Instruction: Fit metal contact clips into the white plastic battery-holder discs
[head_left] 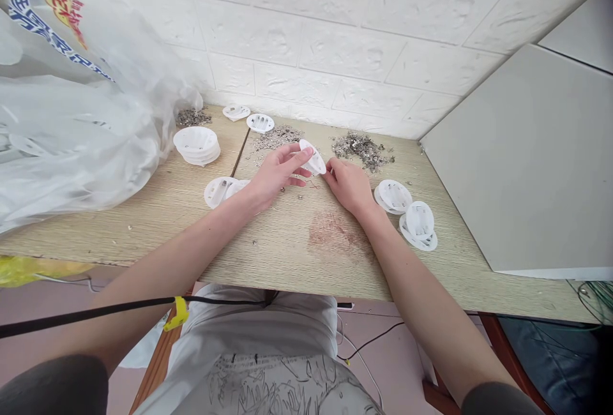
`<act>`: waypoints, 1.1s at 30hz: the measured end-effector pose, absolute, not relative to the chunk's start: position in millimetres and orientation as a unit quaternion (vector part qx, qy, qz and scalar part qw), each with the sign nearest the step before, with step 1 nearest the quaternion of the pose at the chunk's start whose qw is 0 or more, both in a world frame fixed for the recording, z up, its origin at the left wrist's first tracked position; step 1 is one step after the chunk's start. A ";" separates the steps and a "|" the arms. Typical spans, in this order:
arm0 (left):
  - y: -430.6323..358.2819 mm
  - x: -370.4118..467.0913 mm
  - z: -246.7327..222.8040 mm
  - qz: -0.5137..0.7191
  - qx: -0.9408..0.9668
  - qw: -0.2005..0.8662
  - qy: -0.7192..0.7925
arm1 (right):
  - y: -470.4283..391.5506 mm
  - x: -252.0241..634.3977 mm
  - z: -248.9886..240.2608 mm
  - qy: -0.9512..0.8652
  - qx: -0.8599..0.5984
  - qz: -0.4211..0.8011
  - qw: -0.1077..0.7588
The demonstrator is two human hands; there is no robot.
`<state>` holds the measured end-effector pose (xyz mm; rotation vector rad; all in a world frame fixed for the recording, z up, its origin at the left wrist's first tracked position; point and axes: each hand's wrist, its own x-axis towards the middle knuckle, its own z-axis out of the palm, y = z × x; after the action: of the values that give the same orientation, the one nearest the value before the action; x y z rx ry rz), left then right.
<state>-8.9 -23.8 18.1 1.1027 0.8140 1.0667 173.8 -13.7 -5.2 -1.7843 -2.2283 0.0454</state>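
My left hand [282, 169] holds a round white plastic disc [313, 158] with slots, tilted, between thumb and fingers above the table. My right hand [348, 182] is closed, its thumb and forefinger pinched at the disc's lower right edge. Whether a small piece sits in that pinch is hidden. Behind the hands lie a pile of small silvery metal pieces [363, 149] and a flatter, paler metal pile [278, 138]. Beside my left wrist rest more white discs [219, 192]. Right of my right hand are stacked discs [394, 196] and another overlapping stack [419, 222].
A big translucent plastic bag [86, 147] fills the left side, with a taller disc stack [196, 145] and dark metal pieces [192, 117] beside it. Two disc spots, one a single disc [260, 123], lie near the white wall [316, 38]. A grey panel [531, 159] stands right.
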 end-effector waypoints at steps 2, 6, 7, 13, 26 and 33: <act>-23.8 -8.9 18.1 0.468 0.485 0.646 0.358 | -13.9 173.6 -4.8 -0.776 -0.615 0.013 0.139; -24.1 -9.2 18.3 0.464 0.488 0.647 0.358 | -15.2 174.6 -4.6 -0.779 -0.601 0.009 0.176; -24.1 -9.3 18.4 0.463 0.488 0.647 0.359 | -15.7 174.8 -4.4 -0.780 -0.595 0.006 0.193; -24.5 -8.8 19.0 0.463 0.488 0.651 0.353 | -18.4 173.3 -6.9 -0.820 -0.531 0.000 0.215; -23.3 -8.9 17.5 0.462 0.487 0.650 0.358 | -12.0 171.5 -18.6 -0.839 -0.504 0.029 0.204; -23.0 -8.5 16.7 0.463 0.485 0.649 0.358 | -11.2 172.7 -19.4 -0.838 -0.505 0.029 0.205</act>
<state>-8.5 -23.0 16.7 1.1024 0.8145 1.0531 172.7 -11.2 -19.4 -1.4077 -2.3368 0.0821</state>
